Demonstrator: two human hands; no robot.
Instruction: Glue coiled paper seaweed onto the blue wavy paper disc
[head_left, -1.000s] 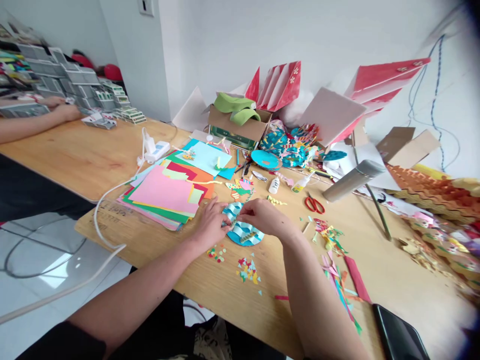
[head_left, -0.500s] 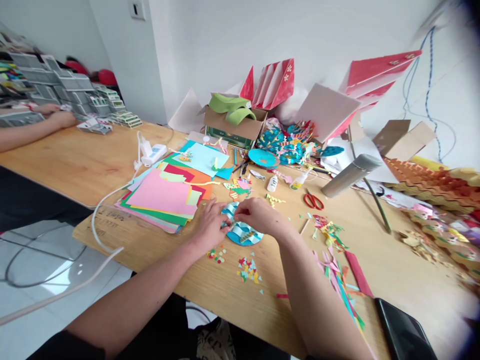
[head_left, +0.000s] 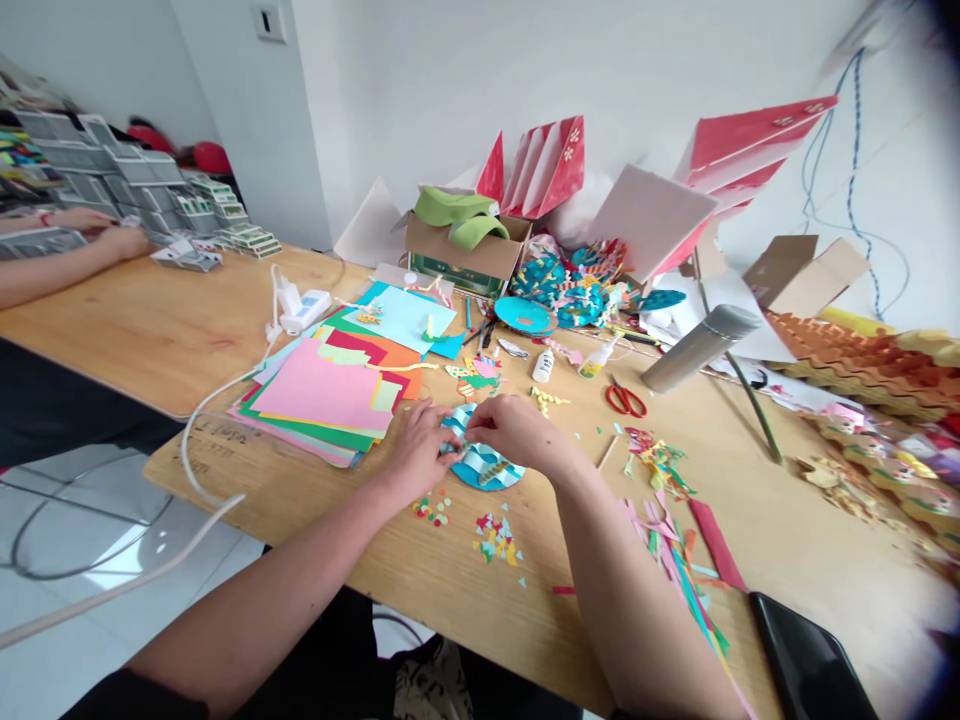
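The left hand (head_left: 420,452) and right hand (head_left: 514,432) close narrowly on the top edge of a pleated blue paper disc (head_left: 484,472), which lies just below them on the bench (head_left: 420,590), towards its front edge. The right hand sits nearer the disc's middle; the left hand pinches its left side, beside a stack of coloured paper (head_left: 322,390).
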